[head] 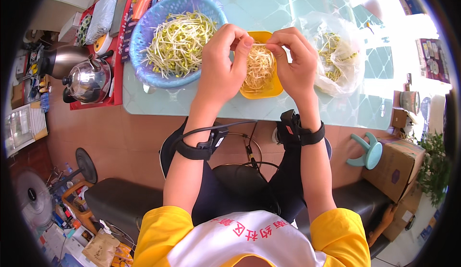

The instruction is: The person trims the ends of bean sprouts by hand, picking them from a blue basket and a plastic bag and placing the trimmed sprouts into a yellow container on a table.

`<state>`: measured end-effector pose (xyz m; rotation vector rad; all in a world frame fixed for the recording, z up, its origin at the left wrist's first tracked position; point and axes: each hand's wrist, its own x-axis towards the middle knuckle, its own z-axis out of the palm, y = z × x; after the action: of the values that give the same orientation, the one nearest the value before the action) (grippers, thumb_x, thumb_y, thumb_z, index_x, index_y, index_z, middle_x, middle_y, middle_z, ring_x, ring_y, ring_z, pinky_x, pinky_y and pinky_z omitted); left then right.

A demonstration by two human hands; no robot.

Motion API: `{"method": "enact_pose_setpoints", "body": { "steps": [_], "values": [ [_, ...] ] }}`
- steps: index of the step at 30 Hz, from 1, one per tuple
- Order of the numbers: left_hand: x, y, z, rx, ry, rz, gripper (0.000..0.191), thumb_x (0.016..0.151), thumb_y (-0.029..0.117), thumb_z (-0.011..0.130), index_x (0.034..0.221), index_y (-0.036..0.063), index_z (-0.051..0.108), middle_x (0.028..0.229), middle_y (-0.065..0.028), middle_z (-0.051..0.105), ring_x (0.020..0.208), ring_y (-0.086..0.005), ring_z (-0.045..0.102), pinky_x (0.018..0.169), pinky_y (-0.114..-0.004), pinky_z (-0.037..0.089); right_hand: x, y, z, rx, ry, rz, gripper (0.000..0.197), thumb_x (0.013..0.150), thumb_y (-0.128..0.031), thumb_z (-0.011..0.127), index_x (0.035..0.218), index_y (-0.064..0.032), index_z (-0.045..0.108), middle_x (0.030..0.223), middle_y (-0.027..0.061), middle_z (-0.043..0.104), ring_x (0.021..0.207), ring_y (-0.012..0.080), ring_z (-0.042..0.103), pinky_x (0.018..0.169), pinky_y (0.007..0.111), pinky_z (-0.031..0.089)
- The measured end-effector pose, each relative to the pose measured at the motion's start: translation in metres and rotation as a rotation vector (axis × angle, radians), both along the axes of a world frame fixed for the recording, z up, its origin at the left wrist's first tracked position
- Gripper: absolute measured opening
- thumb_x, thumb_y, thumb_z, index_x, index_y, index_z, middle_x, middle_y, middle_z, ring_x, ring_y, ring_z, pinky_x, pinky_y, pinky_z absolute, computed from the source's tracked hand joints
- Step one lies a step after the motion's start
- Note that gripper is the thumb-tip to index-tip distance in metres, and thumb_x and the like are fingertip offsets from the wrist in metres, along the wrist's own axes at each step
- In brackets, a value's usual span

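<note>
Between my two hands a single pale bean sprout (257,44) is stretched level, one end pinched by each. My left hand (224,63) holds it with thumb and forefinger, partly covering the right rim of a blue plastic basket (138,67). That basket is lined with thin clear plastic and heaped with yellow-headed bean sprouts (182,44). Right thumb and forefinger grip the other end, with my right hand (297,60) over the right side of a yellow plastic container (263,95). Thin brownish sprout roots (257,67) fill the container below.
A translucent plastic bag (345,80) holding more sprouts lies at the right of the glass tabletop (252,108). To the left, a red tray (117,71) carries a glass-and-metal kettle (90,81). A turquoise stool (372,155) and a cardboard box (392,166) stand at lower right.
</note>
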<state>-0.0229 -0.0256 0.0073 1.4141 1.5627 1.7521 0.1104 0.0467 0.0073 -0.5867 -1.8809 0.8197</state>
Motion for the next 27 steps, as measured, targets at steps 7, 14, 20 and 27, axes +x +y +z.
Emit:
{"method": "enact_pose_setpoints", "body": {
  "steps": [7,14,20,27],
  "values": [
    [-0.001,-0.004,0.001,-0.129,0.191,0.06,0.034,0.098,0.027,0.049,0.074,0.0024,0.052,0.059,-0.0017,0.051,0.054,-0.0072,0.045,0.05,-0.023,0.035,-0.002,-0.004,0.004,0.117,-0.032,-0.043,0.012,0.077,0.007,0.064,0.083,-0.0019,0.059,0.079,0.0083,0.06,0.069,0.0235,0.059,0.061,0.031,0.048],
    [-0.002,-0.005,0.004,-0.216,-0.186,0.06,0.055,0.098,0.035,0.048,0.054,0.0027,0.048,0.047,-0.002,0.047,0.045,-0.0088,0.043,0.047,-0.026,0.033,0.001,0.003,-0.003,0.14,0.03,-0.097,0.012,0.078,0.008,0.063,0.084,-0.0014,0.058,0.081,0.0082,0.06,0.069,0.022,0.058,0.061,0.028,0.047],
    [-0.001,-0.004,0.002,-0.585,0.151,-0.068,0.055,0.099,0.039,0.043,0.059,0.0034,0.058,0.051,-0.0057,0.054,0.05,-0.0162,0.053,0.051,-0.032,0.041,0.005,0.007,-0.005,-0.023,0.096,-0.062,0.008,0.084,0.008,0.06,0.089,0.0025,0.059,0.087,0.0069,0.06,0.075,0.0137,0.057,0.068,0.024,0.048],
    [0.008,0.001,-0.019,-0.393,0.884,-0.16,0.012,0.085,0.012,0.055,0.094,0.0094,0.063,0.089,-0.0069,0.063,0.088,-0.0287,0.058,0.068,-0.039,0.048,0.004,0.008,-0.001,-0.152,0.11,-0.036,0.017,0.084,0.006,0.06,0.1,0.001,0.063,0.087,0.0062,0.062,0.079,0.0135,0.06,0.072,0.024,0.05]
  ]
}}
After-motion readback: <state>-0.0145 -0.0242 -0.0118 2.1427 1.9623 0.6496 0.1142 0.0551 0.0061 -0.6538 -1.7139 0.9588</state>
